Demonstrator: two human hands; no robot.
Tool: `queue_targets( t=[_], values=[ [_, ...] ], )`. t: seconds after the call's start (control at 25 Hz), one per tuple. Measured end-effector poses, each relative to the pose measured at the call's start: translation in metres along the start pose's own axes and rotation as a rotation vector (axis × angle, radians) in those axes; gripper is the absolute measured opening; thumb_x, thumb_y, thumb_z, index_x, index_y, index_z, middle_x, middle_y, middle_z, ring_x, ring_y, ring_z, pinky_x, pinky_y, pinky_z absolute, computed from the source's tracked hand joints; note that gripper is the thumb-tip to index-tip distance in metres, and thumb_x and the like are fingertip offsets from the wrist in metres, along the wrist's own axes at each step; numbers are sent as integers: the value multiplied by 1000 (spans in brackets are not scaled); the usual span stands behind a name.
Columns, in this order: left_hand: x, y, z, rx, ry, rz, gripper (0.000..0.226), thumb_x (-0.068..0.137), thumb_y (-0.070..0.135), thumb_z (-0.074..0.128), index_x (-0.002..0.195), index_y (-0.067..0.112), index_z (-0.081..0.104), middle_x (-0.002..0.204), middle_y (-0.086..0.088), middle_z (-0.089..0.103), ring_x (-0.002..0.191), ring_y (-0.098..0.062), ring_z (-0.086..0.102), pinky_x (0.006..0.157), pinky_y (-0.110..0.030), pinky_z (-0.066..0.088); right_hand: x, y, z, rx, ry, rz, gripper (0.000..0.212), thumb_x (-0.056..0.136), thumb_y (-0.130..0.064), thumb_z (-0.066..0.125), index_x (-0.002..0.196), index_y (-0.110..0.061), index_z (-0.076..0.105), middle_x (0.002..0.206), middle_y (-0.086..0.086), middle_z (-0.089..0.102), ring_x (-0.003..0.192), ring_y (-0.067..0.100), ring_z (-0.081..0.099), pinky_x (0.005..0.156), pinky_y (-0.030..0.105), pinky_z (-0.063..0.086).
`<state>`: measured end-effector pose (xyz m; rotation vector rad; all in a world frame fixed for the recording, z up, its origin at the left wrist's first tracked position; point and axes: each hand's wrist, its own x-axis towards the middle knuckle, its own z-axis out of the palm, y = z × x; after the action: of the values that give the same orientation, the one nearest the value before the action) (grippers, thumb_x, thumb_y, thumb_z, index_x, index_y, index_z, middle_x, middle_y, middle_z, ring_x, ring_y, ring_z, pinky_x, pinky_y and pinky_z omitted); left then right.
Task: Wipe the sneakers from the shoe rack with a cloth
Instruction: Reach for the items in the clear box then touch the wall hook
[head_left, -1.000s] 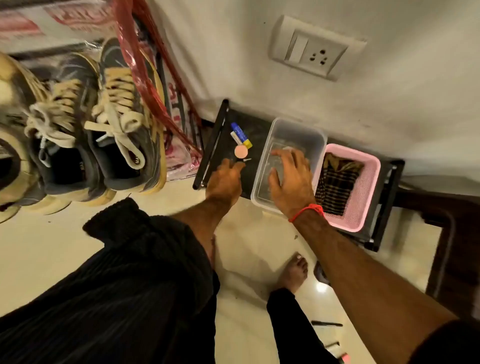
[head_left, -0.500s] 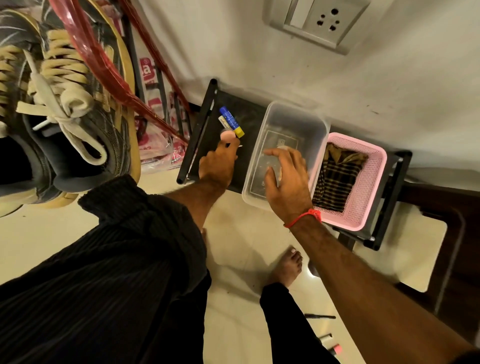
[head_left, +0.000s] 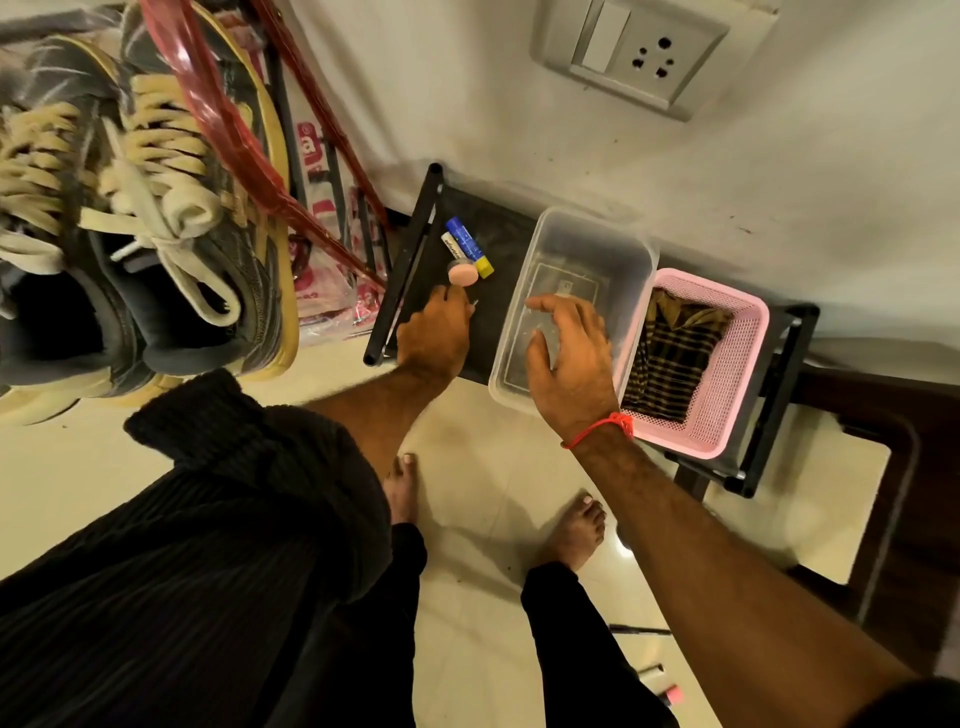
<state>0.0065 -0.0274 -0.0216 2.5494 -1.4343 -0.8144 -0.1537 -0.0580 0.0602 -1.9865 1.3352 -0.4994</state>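
A pair of grey sneakers (head_left: 156, 249) with cream laces sits at the upper left behind a red rack bar (head_left: 223, 119). A dark checked cloth (head_left: 670, 353) lies in a pink mesh basket (head_left: 727, 374) on a low black shelf (head_left: 498, 244). My right hand (head_left: 566, 364), a red thread on its wrist, hovers with fingers spread inside a clear plastic tub (head_left: 597, 228) and holds nothing. My left hand (head_left: 434, 338) rests on the shelf with fingers bent under, just below a small pink round cap (head_left: 462, 274).
A blue and yellow tube (head_left: 467, 244) and a white tube lie beside the pink cap. A wall socket (head_left: 628, 47) is above. Dark wooden furniture (head_left: 909, 467) stands at the right. My bare feet are on the pale tiled floor (head_left: 493, 499).
My view has shifted closer to the sneakers. My left hand's fingertip has drawn back slightly from the pink cap. My right hand stays in the clear tub, fingers spread wider.
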Motion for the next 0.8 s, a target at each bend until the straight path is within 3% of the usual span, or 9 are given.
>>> queue_targets(
  t=[0.12,0.24,0.28,0.44,0.56,0.68,0.8],
  values=[
    [-24,6,-29,-489,50,-103,25,106,27,50,111,5,61,109,-14,59,91,-27,60,82,-44,52,3,-26,-14,105,-10,-4,34,87,-13,48,117,-15,62,111,2,63,105,22,59,95,42,50],
    [-66,38,-98,-1065,14,-296,20,104,23,55,107,4,62,78,-8,61,60,-17,56,57,-34,47,7,-84,-43,269,-105,68,30,89,-3,56,111,-23,63,94,-3,61,83,17,59,77,27,50],
    [-80,48,-123,-1205,10,-327,20,103,22,57,106,3,63,73,-6,61,57,-15,54,55,-31,45,8,-105,-55,295,-130,106,27,91,-4,60,109,-23,64,91,-3,61,80,16,59,73,23,48],
    [-132,85,-238,-1626,-3,-334,22,99,22,63,109,3,67,89,-12,70,73,-17,65,67,-31,52,9,-197,-117,391,-108,166,19,92,-14,67,108,-23,66,89,-2,67,82,15,66,73,21,50],
    [-163,104,-320,-1796,-24,-250,12,96,21,66,104,12,68,91,-8,72,72,-15,66,60,-28,50,10,-260,-170,485,-32,127,13,91,-11,68,96,-22,66,85,-3,71,77,6,66,72,17,51],
    [-193,117,-395,-1762,-20,-173,8,94,20,69,102,18,68,98,-3,73,68,-11,58,60,-26,45,20,-317,-217,509,18,63,10,92,-14,69,89,-24,69,86,-1,72,79,16,68,77,35,57],
    [-211,125,-451,-1771,-33,-68,13,93,19,70,106,17,68,101,-3,75,72,-10,58,64,-27,44,32,-367,-252,534,19,6,6,93,-20,69,96,-26,67,95,1,71,88,22,68,77,39,60]
  ],
)
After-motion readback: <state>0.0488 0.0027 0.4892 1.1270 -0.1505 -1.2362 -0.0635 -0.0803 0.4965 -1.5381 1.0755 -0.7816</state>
